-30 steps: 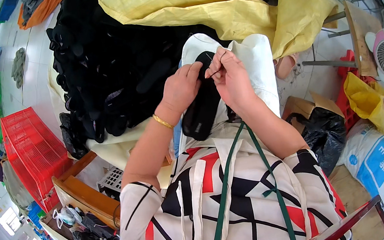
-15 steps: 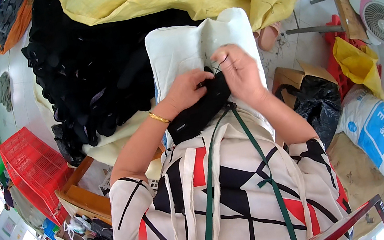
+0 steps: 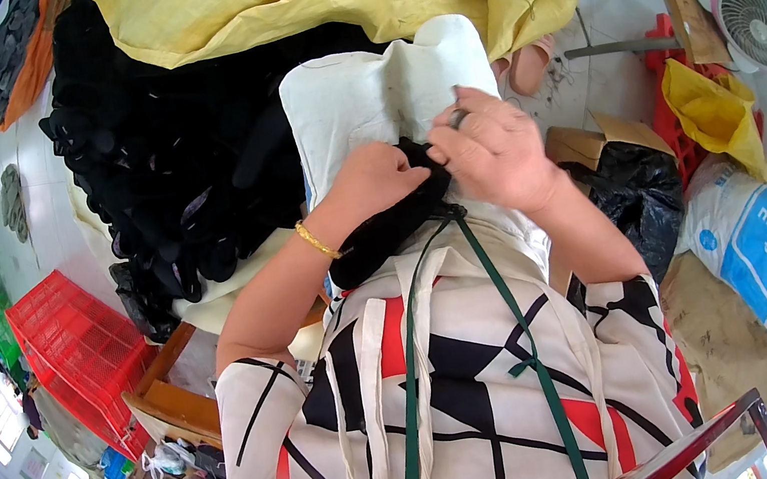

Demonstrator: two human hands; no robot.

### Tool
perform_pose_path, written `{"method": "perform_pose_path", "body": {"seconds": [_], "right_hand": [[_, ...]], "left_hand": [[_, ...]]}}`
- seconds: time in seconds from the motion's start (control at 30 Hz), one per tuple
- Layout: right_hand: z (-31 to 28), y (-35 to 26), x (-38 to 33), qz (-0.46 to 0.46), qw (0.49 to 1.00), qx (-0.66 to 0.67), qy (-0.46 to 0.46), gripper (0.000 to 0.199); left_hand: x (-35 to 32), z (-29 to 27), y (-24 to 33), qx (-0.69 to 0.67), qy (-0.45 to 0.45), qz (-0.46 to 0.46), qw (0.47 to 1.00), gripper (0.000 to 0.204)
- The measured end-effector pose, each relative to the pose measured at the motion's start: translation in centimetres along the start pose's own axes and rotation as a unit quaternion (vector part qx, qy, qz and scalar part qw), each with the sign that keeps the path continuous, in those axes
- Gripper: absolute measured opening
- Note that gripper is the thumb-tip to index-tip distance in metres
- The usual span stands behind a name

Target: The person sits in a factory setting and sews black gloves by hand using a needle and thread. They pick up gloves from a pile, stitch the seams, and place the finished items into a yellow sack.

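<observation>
Right hand (image 3: 495,150) has lowered toward the black fabric piece (image 3: 383,234), grip indeterminable, while left hand (image 3: 374,180) pinches it, indicating handwork remains in progress.

matt black cloth piece (image 3: 374,244), creased yellow plastic-looking sheet (image 3: 293,1), glossy red plastic crate (image 3: 81,341), shiny metal-looking bracelet (image 3: 314,240)

The cloth (image 3: 389,224) at the clock's centre is black, like the heap (image 3: 171,123) toward ten o'clock; the sheet (image 3: 293,1) at twelve is yellow. At six, the off-white shirt (image 3: 461,399) bears black lines and red and black blocks. The crate (image 3: 82,346) at nine is red.
</observation>
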State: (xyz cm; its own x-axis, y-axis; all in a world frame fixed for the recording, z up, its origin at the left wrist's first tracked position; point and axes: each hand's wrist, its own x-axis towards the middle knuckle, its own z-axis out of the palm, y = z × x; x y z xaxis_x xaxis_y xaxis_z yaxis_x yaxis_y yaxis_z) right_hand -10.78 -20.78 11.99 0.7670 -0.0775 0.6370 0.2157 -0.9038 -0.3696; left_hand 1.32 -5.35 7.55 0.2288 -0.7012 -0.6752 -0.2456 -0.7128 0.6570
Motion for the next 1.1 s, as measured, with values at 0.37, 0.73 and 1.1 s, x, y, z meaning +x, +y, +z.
{"method": "perform_pose_path", "body": {"seconds": [0.37, 0.73, 1.1], "right_hand": [[-7.3, 6.5, -6.8, 0.367, 0.884, -0.039, -0.287, 0.034], [4.1, -0.2, -3.6, 0.188, 0.933, 0.096, -0.291, 0.007], [4.6, -0.2, -2.9, 0.185, 0.898, 0.054, -0.395, 0.004]], "left_hand": [[-1.9, 0.6, -2.4, -0.027, 0.089, 0.066, 0.994, 0.022], [-1.9, 0.7, -3.4, -0.104, 0.101, 0.035, 0.989, 0.023], [-0.5, 0.1, -5.3, -0.207, 0.016, 0.047, 0.977, 0.016]]}}
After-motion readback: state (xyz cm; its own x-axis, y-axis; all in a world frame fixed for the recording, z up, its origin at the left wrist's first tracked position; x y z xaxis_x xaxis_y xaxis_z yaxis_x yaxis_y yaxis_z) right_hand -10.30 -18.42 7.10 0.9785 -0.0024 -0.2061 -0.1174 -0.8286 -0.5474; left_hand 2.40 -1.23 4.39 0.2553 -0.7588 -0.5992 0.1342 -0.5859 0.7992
